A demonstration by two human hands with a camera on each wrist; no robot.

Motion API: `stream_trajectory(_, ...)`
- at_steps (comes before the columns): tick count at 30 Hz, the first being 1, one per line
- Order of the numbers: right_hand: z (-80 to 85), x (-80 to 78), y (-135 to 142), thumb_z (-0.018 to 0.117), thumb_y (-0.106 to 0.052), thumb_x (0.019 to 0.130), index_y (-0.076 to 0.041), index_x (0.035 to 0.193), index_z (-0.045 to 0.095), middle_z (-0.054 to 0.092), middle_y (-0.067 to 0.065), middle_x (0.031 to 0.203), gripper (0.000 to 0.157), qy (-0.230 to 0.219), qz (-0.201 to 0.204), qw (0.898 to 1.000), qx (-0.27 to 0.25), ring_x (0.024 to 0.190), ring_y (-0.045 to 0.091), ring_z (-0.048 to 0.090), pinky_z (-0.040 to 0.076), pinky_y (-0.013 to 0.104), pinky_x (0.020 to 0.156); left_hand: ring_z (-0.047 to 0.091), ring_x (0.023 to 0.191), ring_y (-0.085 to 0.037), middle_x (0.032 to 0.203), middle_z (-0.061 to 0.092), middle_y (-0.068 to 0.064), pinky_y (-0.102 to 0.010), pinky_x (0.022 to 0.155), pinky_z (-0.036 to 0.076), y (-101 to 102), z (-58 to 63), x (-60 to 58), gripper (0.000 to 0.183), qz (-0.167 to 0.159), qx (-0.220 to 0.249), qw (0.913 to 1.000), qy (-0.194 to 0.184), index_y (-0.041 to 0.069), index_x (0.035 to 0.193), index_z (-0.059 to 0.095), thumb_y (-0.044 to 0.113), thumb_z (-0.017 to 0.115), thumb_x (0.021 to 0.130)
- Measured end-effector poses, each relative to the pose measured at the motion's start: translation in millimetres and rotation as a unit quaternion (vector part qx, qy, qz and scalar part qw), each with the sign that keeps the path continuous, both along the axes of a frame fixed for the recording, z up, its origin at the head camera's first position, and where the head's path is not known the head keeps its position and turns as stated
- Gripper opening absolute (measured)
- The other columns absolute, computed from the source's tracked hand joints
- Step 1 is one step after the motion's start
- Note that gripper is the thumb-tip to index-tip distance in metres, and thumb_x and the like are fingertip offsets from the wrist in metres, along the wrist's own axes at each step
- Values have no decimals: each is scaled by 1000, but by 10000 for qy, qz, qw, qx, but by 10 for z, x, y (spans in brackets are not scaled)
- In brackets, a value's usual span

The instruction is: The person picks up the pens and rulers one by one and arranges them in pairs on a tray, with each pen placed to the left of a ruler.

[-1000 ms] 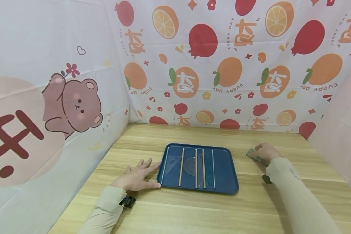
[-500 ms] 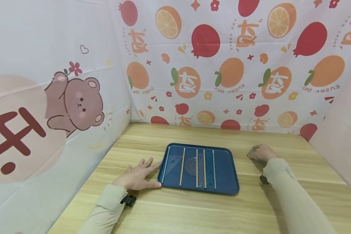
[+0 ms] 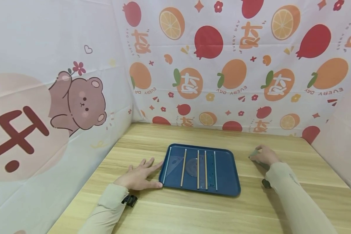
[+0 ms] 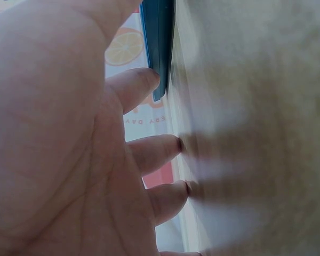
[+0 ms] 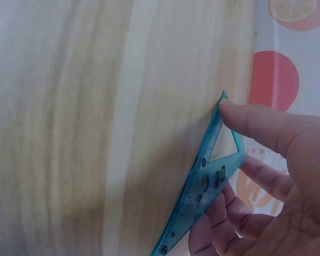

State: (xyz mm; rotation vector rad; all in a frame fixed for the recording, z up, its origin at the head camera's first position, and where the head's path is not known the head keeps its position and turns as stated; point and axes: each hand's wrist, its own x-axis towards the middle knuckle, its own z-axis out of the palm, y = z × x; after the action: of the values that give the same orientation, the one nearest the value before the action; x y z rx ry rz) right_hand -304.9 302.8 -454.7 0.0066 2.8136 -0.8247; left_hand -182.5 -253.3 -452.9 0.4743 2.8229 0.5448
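Observation:
My right hand (image 3: 267,155) pinches a translucent teal set square (image 5: 189,213) just above the table, to the right of the tray. In the right wrist view the set square is tilted, with the thumb near its upper tip and fingers behind it. My left hand (image 3: 138,177) lies with fingers spread at the left edge of a dark blue tray (image 3: 228,172), thumb and index finger touching its rim. Across the tray lie several pencils, a clear set square (image 3: 173,164), a round clear protractor (image 3: 191,167), a pale ruler (image 3: 202,172) and a blue ruler (image 3: 211,172).
The wooden table (image 3: 193,211) runs back to a fruit-print cloth (image 3: 234,42). A cloth with a bear drawing (image 3: 84,100) closes off the left side, and a plain pale one (image 3: 345,130) the right. The tray's right part is bare.
The teal set square has turned in my right hand's grip and shows less of its face in the head view. My left hand has stayed at the tray. The head view has shifted slightly.

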Motion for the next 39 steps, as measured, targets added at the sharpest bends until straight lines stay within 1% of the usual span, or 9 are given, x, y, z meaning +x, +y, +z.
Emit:
stream_trajectory(3,-8,10,6,74,-35,97,9,153,37,45,45,150,80,39,-53,10000,-18,130,61,51,49,71,103,16,162,-58,179,21,-22,-94,113,6,4,-1,-7,95,6,1,10000,-4,34,170,34,71,73,92)
stream_trajectory(9,-3,46,33,70,-32,100,10,153,35,42,46,151,76,57,3,9998,-174,135,65,47,46,75,106,16,162,-58,179,21,-21,-94,113,5,9,3,-10,95,17,0,10000,3,34,170,34,71,73,91)
stream_trajectory(15,1,48,88,64,-22,103,14,151,37,53,44,141,66,86,167,9997,-181,131,64,50,44,76,107,16,162,-58,178,21,-22,-93,114,6,4,-1,-9,95,-7,-40,10000,31,33,170,34,72,72,91)
stream_trajectory(18,4,48,108,62,-20,103,15,150,37,55,44,139,63,63,249,9995,-193,129,62,53,45,76,107,16,162,-57,178,22,-22,-93,114,6,2,-4,-7,95,2,-63,10000,16,34,170,34,72,71,92)
stream_trajectory(22,21,57,114,61,-17,104,16,149,39,50,47,143,60,169,319,9992,-155,129,63,54,47,74,105,15,163,-57,178,22,-22,-92,115,7,3,-5,-5,95,19,-61,10000,-18,34,170,33,71,71,92)
stream_trajectory(25,43,78,103,57,-14,104,15,148,39,49,47,144,56,172,294,9991,-257,127,60,56,52,68,103,15,163,-57,178,21,-22,-92,115,7,5,-6,-4,95,19,-56,10000,-23,33,170,33,70,72,92)
stream_trajectory(30,78,115,87,51,-11,106,15,148,39,56,42,136,51,66,310,9982,-509,114,46,66,60,58,94,16,162,-58,178,22,-22,-92,115,7,8,-9,-5,94,19,-47,10000,-8,33,170,34,70,72,92)
stream_trajectory(34,85,138,74,49,-12,107,16,149,39,60,38,129,51,68,343,9976,-602,102,35,70,61,50,89,16,162,-57,178,22,-22,-92,115,7,7,-17,-7,95,28,-46,10000,5,33,170,34,71,72,92)
stream_trajectory(39,87,167,53,49,-10,105,15,150,37,66,25,109,53,34,248,9964,-806,84,23,68,60,37,78,16,163,-57,178,22,-21,-92,114,8,9,-28,-14,95,36,-66,10000,0,35,170,34,73,71,91)
